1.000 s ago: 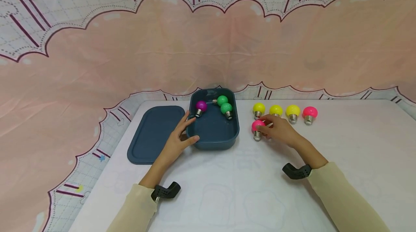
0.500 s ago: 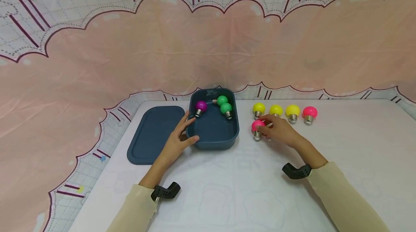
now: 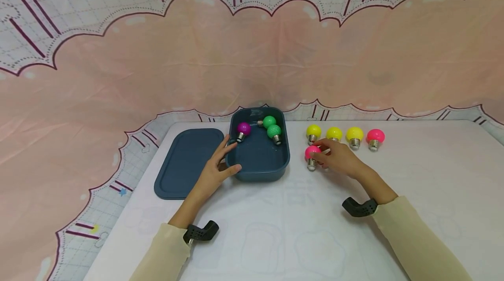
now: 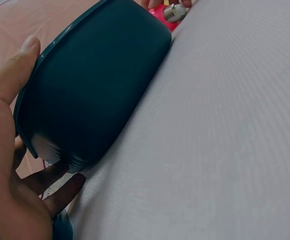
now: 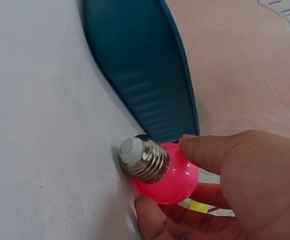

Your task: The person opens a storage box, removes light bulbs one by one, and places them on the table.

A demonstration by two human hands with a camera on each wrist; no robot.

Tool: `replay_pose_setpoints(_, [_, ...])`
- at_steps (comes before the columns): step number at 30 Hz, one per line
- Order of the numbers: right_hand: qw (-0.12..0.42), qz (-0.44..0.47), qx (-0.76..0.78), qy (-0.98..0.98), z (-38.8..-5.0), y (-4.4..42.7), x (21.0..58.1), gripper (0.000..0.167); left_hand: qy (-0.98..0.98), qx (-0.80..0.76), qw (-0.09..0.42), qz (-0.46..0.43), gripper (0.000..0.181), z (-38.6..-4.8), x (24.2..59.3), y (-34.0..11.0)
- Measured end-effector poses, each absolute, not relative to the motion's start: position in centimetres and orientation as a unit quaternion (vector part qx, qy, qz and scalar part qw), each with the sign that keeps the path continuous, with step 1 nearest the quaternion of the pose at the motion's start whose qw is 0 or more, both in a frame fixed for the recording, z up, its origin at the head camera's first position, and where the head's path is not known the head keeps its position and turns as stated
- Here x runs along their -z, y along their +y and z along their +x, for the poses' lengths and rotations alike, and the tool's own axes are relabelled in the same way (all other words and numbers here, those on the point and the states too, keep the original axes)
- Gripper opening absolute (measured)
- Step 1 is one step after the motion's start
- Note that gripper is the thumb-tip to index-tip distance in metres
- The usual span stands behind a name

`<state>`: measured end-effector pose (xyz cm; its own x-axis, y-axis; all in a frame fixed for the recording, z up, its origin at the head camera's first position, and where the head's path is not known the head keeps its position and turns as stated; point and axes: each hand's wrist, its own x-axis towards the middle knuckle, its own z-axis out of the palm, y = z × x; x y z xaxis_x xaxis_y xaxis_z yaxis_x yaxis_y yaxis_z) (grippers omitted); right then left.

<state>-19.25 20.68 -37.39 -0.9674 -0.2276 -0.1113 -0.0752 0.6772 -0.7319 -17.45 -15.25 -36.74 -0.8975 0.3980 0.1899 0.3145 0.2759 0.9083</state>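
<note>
My right hand pinches a pink light bulb between thumb and fingers. Its metal screw base points toward me, low at the white tabletop. Beside the near left corner of a dark blue box, my left hand is spread, the thumb against the rim and other fingers along the side wall. Inside the box lie a purple bulb and two green bulbs, one green bulb behind the other green bulb.
Left of the box lies a flat blue lid, partly behind the left hand. A row behind the right hand has a yellow bulb, a second yellow bulb, a third yellow bulb and another pink bulb. A patterned cloth hangs behind.
</note>
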Motion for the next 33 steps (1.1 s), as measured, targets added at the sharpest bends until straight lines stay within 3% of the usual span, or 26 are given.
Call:
replay_pose_setpoints(22, [0.024, -0.09, 0.36, 0.928, -18.6, 21.3, 34.4, 0.055, 0.802, -0.551, 0.036, 0.228, 0.06, -17.5, 36.6, -15.1])
replay_pose_setpoints(33, [0.002, -0.125, 0.385, 0.915, -19.2, 17.8, 32.1, 0.053, 0.802, -0.55, 0.029, 0.233, 0.06, -17.4, 36.9, -15.2])
